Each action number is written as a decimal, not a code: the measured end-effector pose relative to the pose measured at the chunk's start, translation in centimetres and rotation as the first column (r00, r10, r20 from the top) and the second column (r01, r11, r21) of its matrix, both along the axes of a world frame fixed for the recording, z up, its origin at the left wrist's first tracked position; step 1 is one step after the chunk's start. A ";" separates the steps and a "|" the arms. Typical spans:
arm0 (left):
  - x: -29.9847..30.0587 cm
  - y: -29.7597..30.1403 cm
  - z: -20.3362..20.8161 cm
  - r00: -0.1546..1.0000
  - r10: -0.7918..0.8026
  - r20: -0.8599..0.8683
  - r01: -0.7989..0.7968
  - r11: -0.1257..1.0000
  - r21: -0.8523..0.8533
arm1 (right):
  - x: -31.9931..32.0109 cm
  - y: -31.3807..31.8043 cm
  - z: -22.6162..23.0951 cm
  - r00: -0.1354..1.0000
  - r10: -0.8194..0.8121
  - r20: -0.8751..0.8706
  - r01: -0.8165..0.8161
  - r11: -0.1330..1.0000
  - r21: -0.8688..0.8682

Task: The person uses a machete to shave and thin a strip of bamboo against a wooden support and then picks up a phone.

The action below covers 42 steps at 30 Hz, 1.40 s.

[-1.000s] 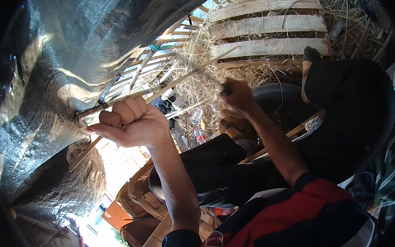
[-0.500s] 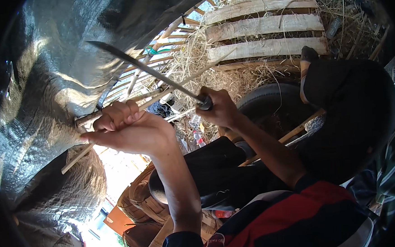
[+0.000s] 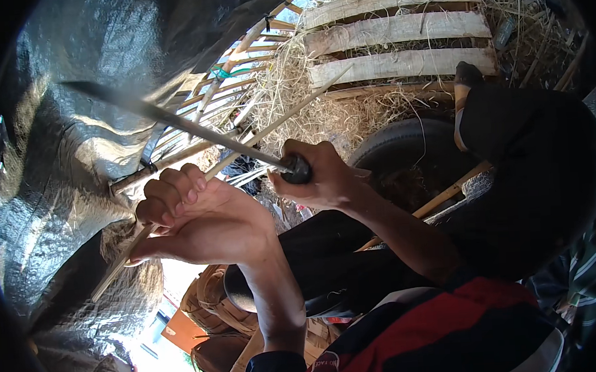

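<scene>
My right hand (image 3: 326, 176) grips the dark handle of a long machete (image 3: 202, 132). Its blade points up and left, its far end blurred, and it passes above my left hand (image 3: 208, 222). With the palm turned up, my left hand has its fingers curled around a thin split bamboo stick (image 3: 300, 107). One end of the stick pokes out at the lower left beside the thumb. The other reaches up and right toward the slatted wood, passing under the blade. Whether the blade touches the stick, I cannot tell.
A dark plastic sheet (image 3: 96, 116) hangs close on the left, by a bamboo lattice (image 3: 236, 60). Ahead lie a slatted wooden platform (image 3: 398, 33), straw (image 3: 368, 113) and a tyre (image 3: 405, 149). A woven basket (image 3: 212, 293) stands near my left forearm. My bent leg fills the right.
The machete has swung lower and further left, with my right hand shifting slightly left and down. My left hand has lowered a little, and the bamboo stick tilts more steeply.
</scene>
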<state>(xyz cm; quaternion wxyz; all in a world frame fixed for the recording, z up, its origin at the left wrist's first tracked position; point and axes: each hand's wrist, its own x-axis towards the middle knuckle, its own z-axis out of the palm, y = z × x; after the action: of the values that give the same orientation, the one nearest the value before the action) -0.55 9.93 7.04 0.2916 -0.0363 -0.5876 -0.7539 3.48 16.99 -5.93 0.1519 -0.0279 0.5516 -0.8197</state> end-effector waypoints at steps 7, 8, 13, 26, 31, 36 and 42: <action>0.0 0.2 0.3 0.994 0.101 0.043 -0.101 0.995 -0.007 | 2.4 -0.9 -8.2 0.986 -0.015 0.164 -0.005 0.992 0.123; 0.0 0.4 0.0 0.991 0.118 0.054 -0.118 0.993 -0.018 | 2.3 -0.2 -9.3 0.976 -0.041 0.213 -0.008 0.975 0.223; 0.1 0.7 -0.5 0.992 0.112 0.064 -0.110 0.993 -0.035 | 1.8 0.9 -9.9 0.960 -0.114 0.256 0.026 0.946 0.323; 0.1 -2.2 -0.4 0.981 0.164 0.109 -0.178 0.973 0.144 | 2.3 0.7 -13.4 0.884 0.091 0.459 -0.229 0.939 0.255; 0.4 -3.0 -0.4 0.993 0.105 0.059 -0.109 0.990 0.089 | 1.3 0.5 -9.9 0.961 -0.063 0.270 -0.067 0.893 0.444; 0.7 -2.6 -0.3 0.983 0.170 0.068 -0.176 0.979 0.101 | 0.7 -0.3 -2.6 0.995 0.053 -0.085 -0.039 0.986 0.161; 0.0 -0.8 -0.4 0.951 0.272 0.148 -0.292 0.948 0.130 | 2.3 -0.1 -12.4 0.976 0.040 0.212 -0.102 0.951 0.293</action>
<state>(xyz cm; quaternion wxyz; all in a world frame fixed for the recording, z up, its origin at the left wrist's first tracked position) -0.57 9.12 6.67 0.3601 0.1187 -0.5459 -0.7471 5.82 16.92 -18.36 0.2396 0.0599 0.6505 -0.7182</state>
